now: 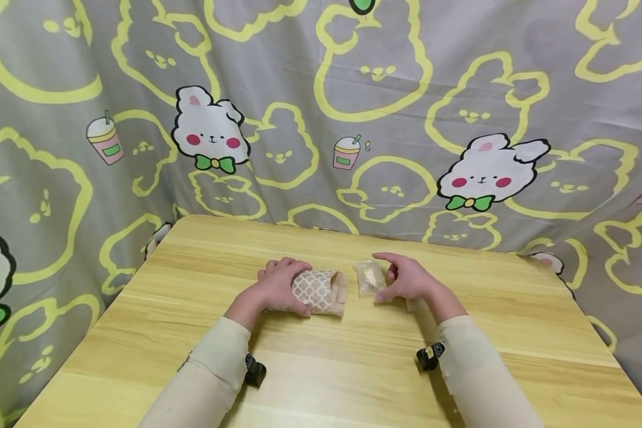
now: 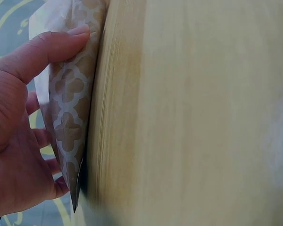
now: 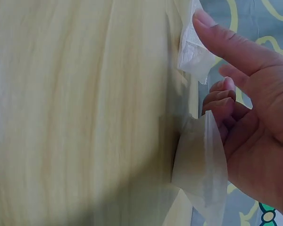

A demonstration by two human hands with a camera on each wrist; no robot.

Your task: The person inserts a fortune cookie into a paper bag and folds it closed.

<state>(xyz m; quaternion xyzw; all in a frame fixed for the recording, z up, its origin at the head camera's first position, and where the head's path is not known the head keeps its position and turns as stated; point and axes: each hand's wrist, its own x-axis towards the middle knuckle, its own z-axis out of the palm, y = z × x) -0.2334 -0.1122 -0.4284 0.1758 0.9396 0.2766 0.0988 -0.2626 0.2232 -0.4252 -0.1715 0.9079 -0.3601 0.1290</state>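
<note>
On table [image 1: 331, 374], L hand [image 1: 280, 286] is gripping patterned paper bag [image 1: 315, 292]. R hand [image 1: 411, 279] is spanning clear pkt [image 1: 371, 277], thumb & index wide apart; 2nd pkt [image 3: 200, 162] is lying nearby. Progress: bag mouth already gaping, both pkts sitting outside; can't tell what bag's holding.

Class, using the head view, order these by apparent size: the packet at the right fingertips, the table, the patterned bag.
1. Table
2. Patterned bag, partly covered by the left hand
3. Packet
</note>
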